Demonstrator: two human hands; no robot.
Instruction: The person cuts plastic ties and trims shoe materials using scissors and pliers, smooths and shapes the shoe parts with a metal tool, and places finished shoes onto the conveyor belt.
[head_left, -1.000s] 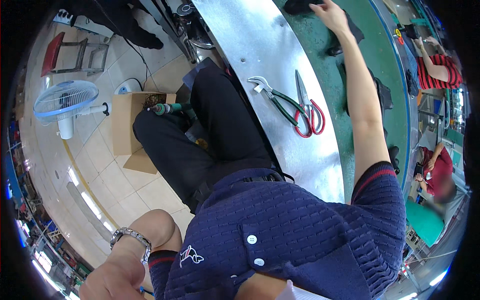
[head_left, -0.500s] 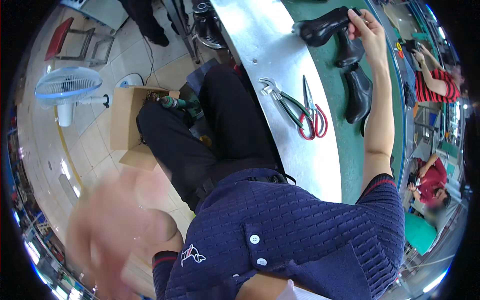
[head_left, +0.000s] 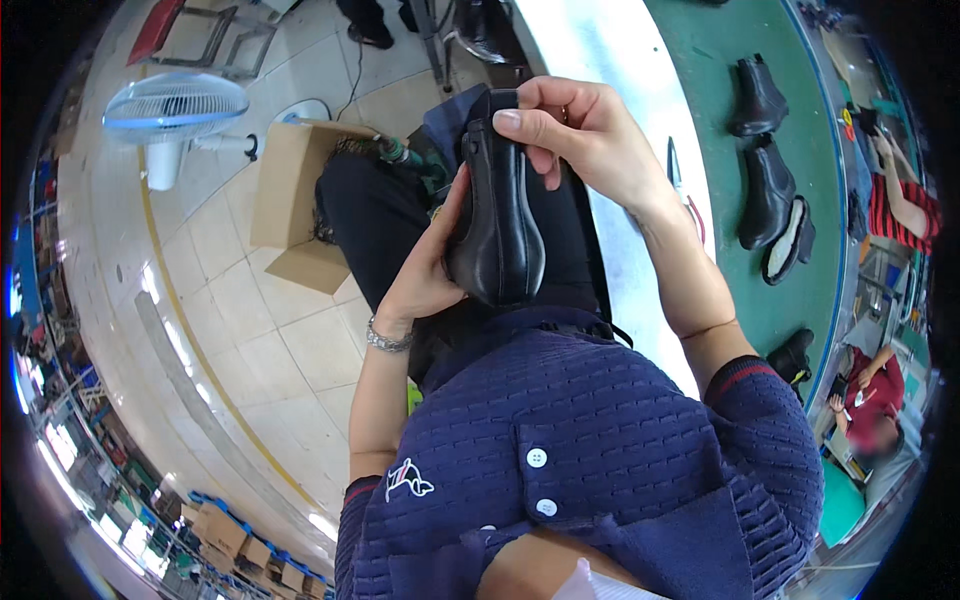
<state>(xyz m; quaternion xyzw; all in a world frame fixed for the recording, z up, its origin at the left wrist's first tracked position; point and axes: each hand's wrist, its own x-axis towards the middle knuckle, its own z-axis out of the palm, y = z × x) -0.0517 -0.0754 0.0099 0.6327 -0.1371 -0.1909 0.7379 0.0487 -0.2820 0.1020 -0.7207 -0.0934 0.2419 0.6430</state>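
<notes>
A black leather shoe [head_left: 500, 220] is held over my lap, its rounded toe toward my body. My left hand [head_left: 428, 275] is closed round its left side and underside; most of those fingers are hidden beneath it. At the far end, my right hand [head_left: 590, 130] pinches the opening's edge between thumb and fingers. Scissors [head_left: 696, 212] with red handles lie on the metal bench [head_left: 590, 50], partly covered by my right forearm.
Right of the bench, a green conveyor belt [head_left: 700, 40] carries several black shoes [head_left: 766, 195], one showing pale lining [head_left: 787, 240]. A fan [head_left: 175, 105] and an open cardboard box [head_left: 290, 190] stand on the left floor. Co-workers [head_left: 880, 385] sit beyond the belt.
My right hand has brought the shoe from above the belt to over my lap. My left hand, blurred at the lower left before, has come in and taken hold of the shoe.
</notes>
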